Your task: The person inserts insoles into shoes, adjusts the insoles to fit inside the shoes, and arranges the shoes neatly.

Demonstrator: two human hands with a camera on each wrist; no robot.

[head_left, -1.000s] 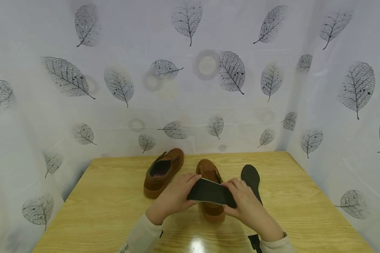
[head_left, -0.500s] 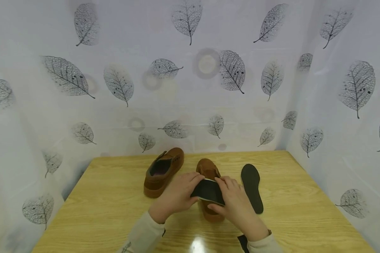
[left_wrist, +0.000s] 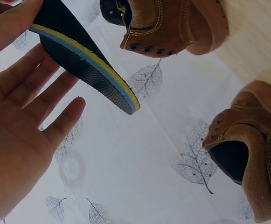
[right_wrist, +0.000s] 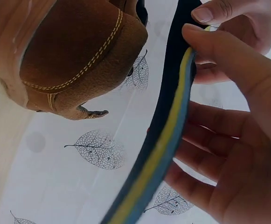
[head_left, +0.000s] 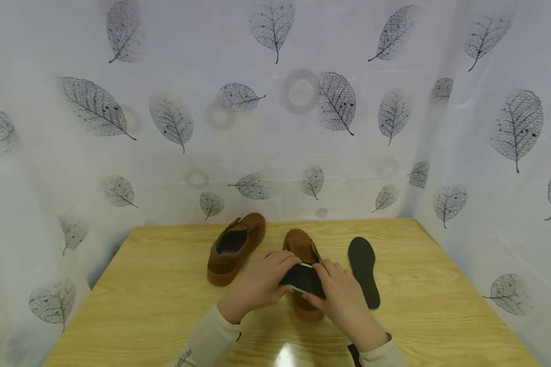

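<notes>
A dark insole (head_left: 303, 279) is held sideways between both hands, above a brown shoe (head_left: 298, 243). Its edge shows yellow and blue layers in the wrist views. My left hand (head_left: 258, 281) pinches one end with the thumb on one face and fingers behind. At the other end my right hand (head_left: 343, 295) grips it likewise, thumb on the near side; the insole (right_wrist: 165, 135) runs down past the fingers in the right wrist view. The hands and insole cover the middle of that shoe. Beside my right hand, a second dark insole (head_left: 364, 270) lies flat on the table.
Left of the hands, another brown shoe (head_left: 235, 248) stands with its dark opening facing up. The wooden table (head_left: 156, 295) ends at a white leaf-printed curtain (head_left: 275, 142) behind and on both sides. A black strap (head_left: 354, 354) shows at my right sleeve.
My right hand has moved left toward my left hand, so less of the held insole shows between them. The insole on the table has come into full view. The shoes stay put.
</notes>
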